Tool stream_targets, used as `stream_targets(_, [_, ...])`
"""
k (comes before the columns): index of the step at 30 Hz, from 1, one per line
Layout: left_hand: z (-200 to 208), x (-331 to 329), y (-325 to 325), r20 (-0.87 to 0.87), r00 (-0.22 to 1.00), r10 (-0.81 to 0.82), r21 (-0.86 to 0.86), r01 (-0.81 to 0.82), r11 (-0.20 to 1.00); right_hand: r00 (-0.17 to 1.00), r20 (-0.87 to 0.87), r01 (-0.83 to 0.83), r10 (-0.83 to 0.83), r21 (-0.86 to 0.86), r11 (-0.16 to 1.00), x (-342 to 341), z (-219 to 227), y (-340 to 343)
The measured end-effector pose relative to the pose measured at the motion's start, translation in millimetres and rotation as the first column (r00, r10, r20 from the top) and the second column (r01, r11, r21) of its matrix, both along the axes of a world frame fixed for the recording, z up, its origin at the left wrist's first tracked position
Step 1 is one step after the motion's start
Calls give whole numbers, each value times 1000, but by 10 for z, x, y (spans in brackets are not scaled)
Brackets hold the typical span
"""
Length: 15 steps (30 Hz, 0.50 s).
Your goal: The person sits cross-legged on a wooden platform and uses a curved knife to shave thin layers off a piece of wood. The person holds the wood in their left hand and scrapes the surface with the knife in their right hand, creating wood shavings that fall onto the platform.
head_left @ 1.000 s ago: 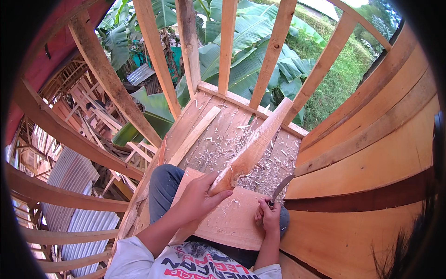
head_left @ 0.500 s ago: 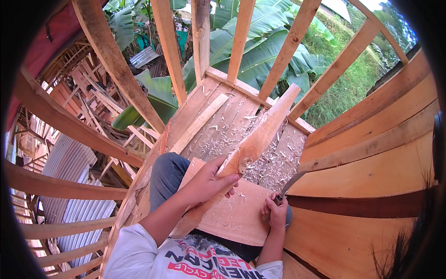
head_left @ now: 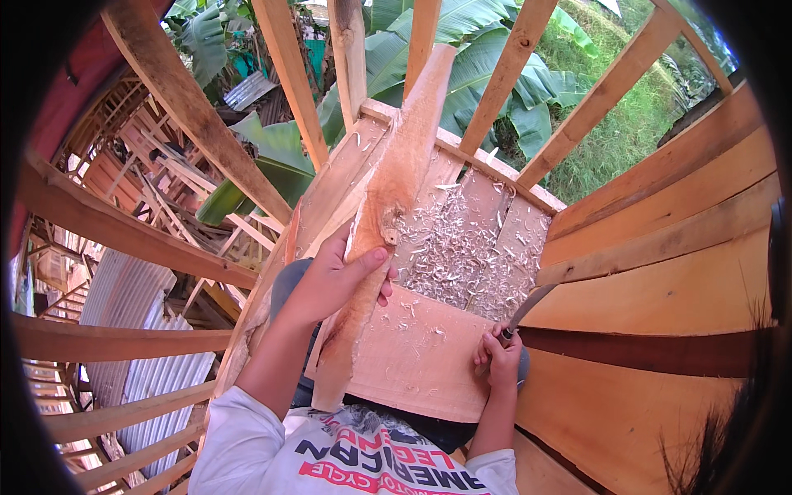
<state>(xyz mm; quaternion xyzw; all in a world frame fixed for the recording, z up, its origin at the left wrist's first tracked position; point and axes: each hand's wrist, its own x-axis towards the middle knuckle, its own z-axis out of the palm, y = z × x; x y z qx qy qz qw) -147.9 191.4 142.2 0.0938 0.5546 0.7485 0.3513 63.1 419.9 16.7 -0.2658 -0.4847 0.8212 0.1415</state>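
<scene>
My left hand (head_left: 353, 271) is wrapped round a long, rough-cut piece of wood (head_left: 398, 169). The piece stands tilted, its lower end near my shirt and its tapered tip reaching up past the far edge of the floor. A dark knot shows just above my fingers. At the right, my right hand (head_left: 497, 357) grips the dark handle of a knife (head_left: 529, 304), whose curved blade points up and to the right, apart from the wood. Across my lap lies a wide flat board (head_left: 421, 346) with a few shavings on it.
Curled shavings (head_left: 458, 239) cover the plank floor beyond my knees. Wooden slats (head_left: 219, 120) fence the left and far sides, with banana leaves behind. Wide boards (head_left: 652, 305) wall the right side. Corrugated metal sheets (head_left: 161, 355) lie outside at the left.
The long piece of wood has swung left and now stands more upright, its tip higher in view. My left hand has moved left and up with it; the knife hand has barely shifted.
</scene>
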Motion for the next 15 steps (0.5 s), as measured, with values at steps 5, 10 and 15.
stream_targets(5, [-353,35,125,100,994,47,11,-49,999,1000,8,20,-20,-18,1000,17,8,-12])
stream_targets(10, [-407,186,268,131,991,-35,47,29,998,999,29,31,-31,-14,999,24,38,-41])
stream_targets(15, [-363,226,469,217,964,-155,133,128,983,986,121,-122,114,59,991,37,279,-377])
